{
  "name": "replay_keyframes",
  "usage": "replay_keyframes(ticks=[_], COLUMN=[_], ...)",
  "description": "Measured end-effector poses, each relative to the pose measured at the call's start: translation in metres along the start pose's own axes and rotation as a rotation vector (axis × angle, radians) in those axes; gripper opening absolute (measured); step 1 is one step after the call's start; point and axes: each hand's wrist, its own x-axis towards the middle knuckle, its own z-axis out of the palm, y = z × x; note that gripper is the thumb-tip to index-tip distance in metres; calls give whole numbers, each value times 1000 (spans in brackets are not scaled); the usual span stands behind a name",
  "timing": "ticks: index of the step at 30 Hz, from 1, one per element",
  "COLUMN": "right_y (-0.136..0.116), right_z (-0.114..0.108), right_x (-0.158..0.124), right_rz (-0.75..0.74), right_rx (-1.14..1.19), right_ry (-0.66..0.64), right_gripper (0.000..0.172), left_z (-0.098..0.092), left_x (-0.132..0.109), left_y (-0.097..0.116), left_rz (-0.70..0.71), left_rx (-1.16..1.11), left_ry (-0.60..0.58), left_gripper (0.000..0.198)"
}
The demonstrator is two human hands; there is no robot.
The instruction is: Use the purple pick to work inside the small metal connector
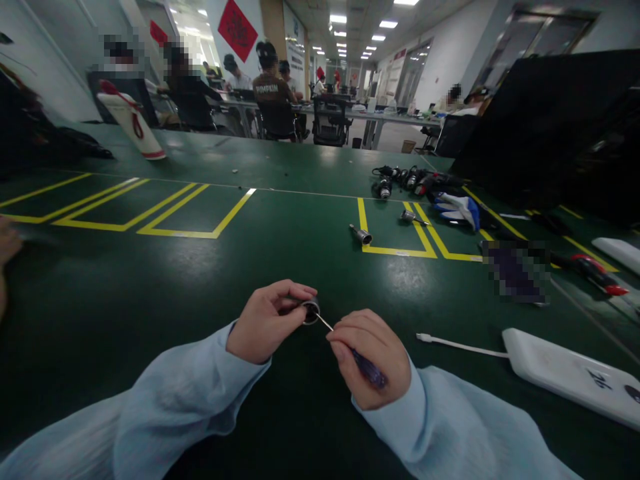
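Note:
Between the thumb and fingers of my left hand (273, 319) is a small round metal cup-shaped part (311, 311), its opening turned toward my right hand. My right hand (373, 353) is closed around the purple translucent handle of a screwdriver (369, 370). The thin shaft points up and left, and its tip reaches the opening of the metal part; how deep it goes is hidden. Both hands are just above the green tabletop (200, 287). Farther off lie two similar metal parts with stems, one (361, 235) by a yellow tape corner and another (414, 217) beyond it.
At right lie a white power bank (570, 373) with a cable, a blurred-out dark flat object (517, 273), a red-and-black tool (597, 273), a blue-white glove (457, 208) and several black cabled items (400, 179). A white cylindrical holder (133, 127) stands back left. Another person's hand (7, 240) shows at left.

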Motion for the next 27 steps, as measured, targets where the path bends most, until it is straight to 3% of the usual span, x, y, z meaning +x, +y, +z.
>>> replay_keyframes(ticks=[27], right_y=[-2], right_z=[1], right_x=[2], right_rz=[-30], right_rx=[-12], right_ry=[-3], right_gripper=[13], left_z=[1], left_x=[-1], left_y=[6], left_rz=[-35], left_rx=[4], left_ry=[40], left_gripper=[9])
